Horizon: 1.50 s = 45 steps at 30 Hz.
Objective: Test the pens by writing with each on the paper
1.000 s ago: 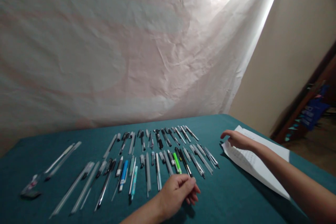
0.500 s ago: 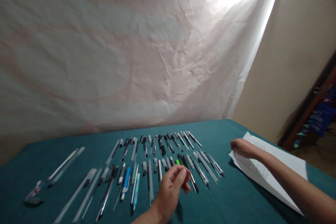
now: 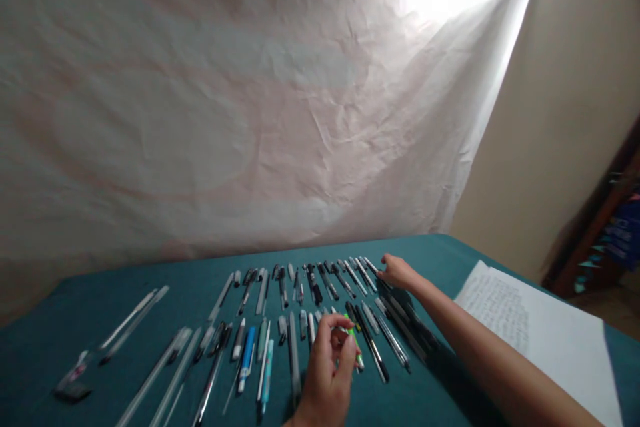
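Observation:
Two rows of several pens (image 3: 280, 293) lie side by side on a teal tablecloth (image 3: 190, 280). My left hand (image 3: 327, 373) is curled at the near row, thumb and fingers pinched on a bright green pen (image 3: 354, 341), which sits tilted among black and clear pens. My right hand (image 3: 399, 272) reaches across to the right end of the far row. Its fingers are bent down onto the pens there, and what they grip is hidden. The right forearm covers part of the near row's right end.
A handwritten white sheet of paper (image 3: 540, 333) lies at the right of the table. Long clear pens (image 3: 133, 317) and a small dark item (image 3: 73, 390) lie at the left. A creased white cloth (image 3: 250, 113) hangs behind the table. A doorway shows at far right.
My right hand left the paper and moved left to the far row's right end. My left hand moved forward from the table edge and closed on the green pen.

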Each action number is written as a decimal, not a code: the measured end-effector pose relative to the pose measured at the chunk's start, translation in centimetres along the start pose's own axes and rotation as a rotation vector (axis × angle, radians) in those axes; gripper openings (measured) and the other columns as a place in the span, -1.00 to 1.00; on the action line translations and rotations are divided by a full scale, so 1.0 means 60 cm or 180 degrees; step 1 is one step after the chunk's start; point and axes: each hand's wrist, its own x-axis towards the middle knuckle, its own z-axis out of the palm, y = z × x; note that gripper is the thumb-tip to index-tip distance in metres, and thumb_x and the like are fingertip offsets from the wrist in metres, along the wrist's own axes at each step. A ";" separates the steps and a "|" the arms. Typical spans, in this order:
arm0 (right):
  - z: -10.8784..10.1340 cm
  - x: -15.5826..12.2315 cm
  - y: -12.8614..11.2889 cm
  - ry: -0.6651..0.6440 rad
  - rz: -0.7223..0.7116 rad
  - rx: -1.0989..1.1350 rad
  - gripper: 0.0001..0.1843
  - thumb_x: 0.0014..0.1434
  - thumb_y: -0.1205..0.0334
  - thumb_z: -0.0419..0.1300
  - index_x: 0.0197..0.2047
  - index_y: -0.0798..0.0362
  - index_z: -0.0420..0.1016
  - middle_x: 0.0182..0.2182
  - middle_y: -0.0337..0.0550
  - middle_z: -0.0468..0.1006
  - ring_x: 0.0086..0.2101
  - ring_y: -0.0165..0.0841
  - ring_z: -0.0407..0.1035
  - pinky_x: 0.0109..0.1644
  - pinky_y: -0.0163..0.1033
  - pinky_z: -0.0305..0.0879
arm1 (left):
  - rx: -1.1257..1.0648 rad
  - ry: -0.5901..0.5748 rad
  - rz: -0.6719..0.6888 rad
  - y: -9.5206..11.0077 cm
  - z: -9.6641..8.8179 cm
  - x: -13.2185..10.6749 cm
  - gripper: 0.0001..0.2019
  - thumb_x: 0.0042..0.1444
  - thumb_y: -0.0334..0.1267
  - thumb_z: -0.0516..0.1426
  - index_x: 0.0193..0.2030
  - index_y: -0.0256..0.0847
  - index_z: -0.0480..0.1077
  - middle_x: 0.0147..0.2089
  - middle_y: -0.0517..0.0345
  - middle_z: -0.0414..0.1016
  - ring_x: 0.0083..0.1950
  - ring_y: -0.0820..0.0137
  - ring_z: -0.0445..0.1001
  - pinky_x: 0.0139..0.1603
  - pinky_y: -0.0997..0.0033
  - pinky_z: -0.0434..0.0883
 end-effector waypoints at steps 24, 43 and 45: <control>-0.082 -0.131 -0.119 -0.1990 -0.1612 0.2261 -0.77 0.02 0.18 0.11 -0.28 0.16 0.37 -0.59 -0.30 0.37 -0.61 -0.52 0.25 -0.56 -0.44 0.19 | -0.0797 0.0395 -0.0559 0.006 0.005 0.025 -0.60 0.09 -0.09 0.08 0.04 -0.21 0.27 0.02 -0.04 0.37 0.04 0.27 0.33 0.01 0.33 0.28; 0.000 -0.016 -0.007 -0.0274 -0.0031 0.0727 -0.76 0.05 0.23 0.08 -0.36 0.22 0.49 -0.58 -0.08 0.50 -0.63 -0.44 0.35 -0.54 -0.41 0.15 | -0.0936 0.0510 -0.0644 0.004 -0.006 0.029 -0.70 0.08 -0.01 0.05 -0.26 -0.24 0.26 -0.45 0.21 0.39 -0.40 0.42 0.42 -0.36 0.46 0.35; 0.019 -0.007 0.008 -0.0285 0.0090 0.0623 -0.74 0.05 0.19 0.09 -0.41 0.21 0.51 -0.62 -0.07 0.49 -0.64 -0.41 0.37 -0.52 -0.38 0.17 | -0.0868 0.0444 -0.0588 0.005 -0.004 0.027 -0.70 0.09 -0.01 0.04 -0.26 -0.25 0.26 -0.46 0.20 0.39 -0.43 0.44 0.40 -0.39 0.49 0.33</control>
